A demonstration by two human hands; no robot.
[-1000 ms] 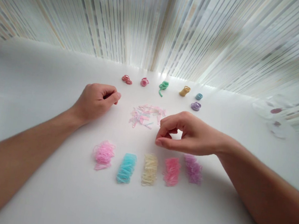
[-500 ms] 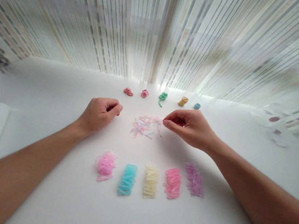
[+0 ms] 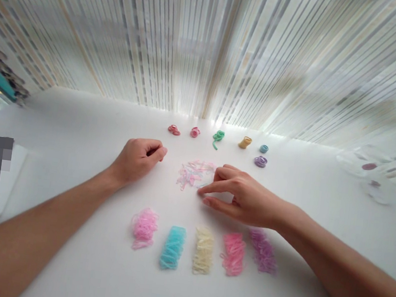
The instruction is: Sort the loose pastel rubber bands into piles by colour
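A loose pile of pale pink and bluish bands (image 3: 191, 174) lies in the middle of the white table. My right hand (image 3: 229, 191) is at the pile's right edge, index finger and thumb apart, nothing visible between them. My left hand (image 3: 144, 156) rests as a closed fist left of the pile; whether it holds anything is hidden. Nearer to me are bundles of bands: light pink (image 3: 145, 228), turquoise (image 3: 173, 247), cream (image 3: 203, 251), pink (image 3: 233, 254) and purple (image 3: 264, 250).
Along the back sit small coils: red (image 3: 173, 130), pink (image 3: 195, 132), green (image 3: 218, 136), yellow (image 3: 245, 142) and blue (image 3: 263, 148), with a purple coil (image 3: 260, 161) below. Clear round items (image 3: 375, 187) are at right. A striped curtain (image 3: 196, 47) hangs behind.
My right hand has moved down toward me, and its index finger and thumb have spread apart. The purple coil it hid now shows. The view has shifted slightly; my left hand remains a fist.
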